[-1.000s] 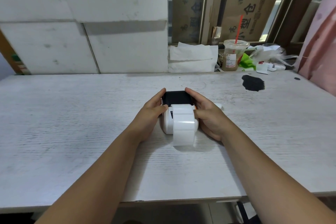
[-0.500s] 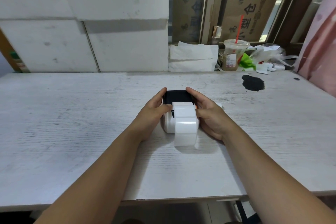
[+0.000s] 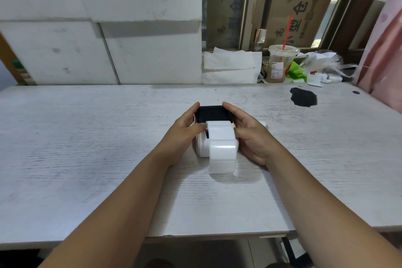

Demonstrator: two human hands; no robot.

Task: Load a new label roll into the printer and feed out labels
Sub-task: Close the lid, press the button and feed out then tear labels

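Note:
A small white label printer (image 3: 201, 144) with a black top panel (image 3: 212, 114) sits mid-table. A strip of blank white labels (image 3: 221, 152) comes out of its front, curves down over the body and reaches the table. My left hand (image 3: 185, 132) clasps the printer's left side, thumb on its top edge by the strip. My right hand (image 3: 250, 135) clasps the right side, fingers reaching along the black panel. A small white object (image 3: 264, 124) peeks out behind my right hand.
The white wooden table (image 3: 87, 148) has a black stain (image 3: 303, 97) at the back right. Behind it stand folded white paper (image 3: 231, 67), a plastic cup with a red straw (image 3: 280, 63), plastic bags (image 3: 322, 65) and white foam boards (image 3: 104, 28).
The label strip's loop sits slightly differently over the printer front. Both hands keep their grip on the printer's sides.

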